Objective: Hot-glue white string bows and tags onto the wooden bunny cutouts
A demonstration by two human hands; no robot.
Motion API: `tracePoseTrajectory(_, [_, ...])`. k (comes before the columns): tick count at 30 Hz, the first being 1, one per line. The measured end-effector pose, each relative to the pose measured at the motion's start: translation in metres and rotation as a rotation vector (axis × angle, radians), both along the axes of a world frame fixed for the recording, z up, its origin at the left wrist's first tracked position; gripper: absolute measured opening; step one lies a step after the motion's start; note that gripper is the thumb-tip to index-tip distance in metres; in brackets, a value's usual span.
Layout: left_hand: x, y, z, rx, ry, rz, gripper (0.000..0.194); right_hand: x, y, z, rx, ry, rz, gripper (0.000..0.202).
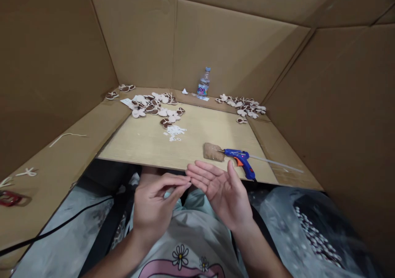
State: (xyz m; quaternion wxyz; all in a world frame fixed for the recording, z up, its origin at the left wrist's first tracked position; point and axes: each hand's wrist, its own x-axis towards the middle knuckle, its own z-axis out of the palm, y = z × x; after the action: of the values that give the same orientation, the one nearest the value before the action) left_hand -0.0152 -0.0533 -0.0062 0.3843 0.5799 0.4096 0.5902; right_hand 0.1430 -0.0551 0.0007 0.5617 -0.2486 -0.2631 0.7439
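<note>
Hovering just off the near edge of the board (148, 140), both hands were held over the lap with nothing visibly gripped. The right hand (224, 193) lay palm-up and released, fingers spread. The left hand (152, 206) was loosely curled, its fingertips touching the tips of the right fingers; whether some tiny piece was pinched there could not be told.

Judging by the layout, a good share of the work looked done. A large heap of cream-and-brown fabric pieces (154, 105) lay at the board's far left corner, a second heap (243, 107) at its far right corner, and a few more (119, 91) on the cardboard ledge beyond the left corner. Small white cut-outs (174, 132) sat loose toward the middle, seemingly unused.

The blue glue gun (242, 161) rested near the right part of the near edge, untouched, its nozzle against a brown pad (214, 151) and a glue stick jutting rightward.

A water bottle (203, 83) stood capped at the far edge; its level was unclear. Right of the lap, a clear plastic bag (311, 232) held many small pale beads.
</note>
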Motion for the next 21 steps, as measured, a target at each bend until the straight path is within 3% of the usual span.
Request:
tracePoseTrajectory(8, [-0.005, 0.003, 0.007, 0.013, 0.021, 0.149, 0.013, 0.001, 0.000, 0.005, 0.014, -0.034, 0.047, 0.073])
tracePoseTrajectory(13, [-0.018, 0.012, 0.006, -0.102, -0.051, 0.206, 0.008, 0.005, -0.002, 0.007, 0.028, -0.047, 0.076, 0.073])
tracePoseTrajectory(18, [-0.025, 0.018, 0.006, -0.307, -0.370, 0.066, 0.010, 0.010, -0.003, 0.008, 0.090, -0.120, 0.061, 0.074])
tracePoseTrajectory(21, [-0.036, 0.019, 0.001, -0.433, -0.479, 0.002, 0.014, 0.023, -0.004, 0.013, 0.158, -0.248, -0.060, 0.068])
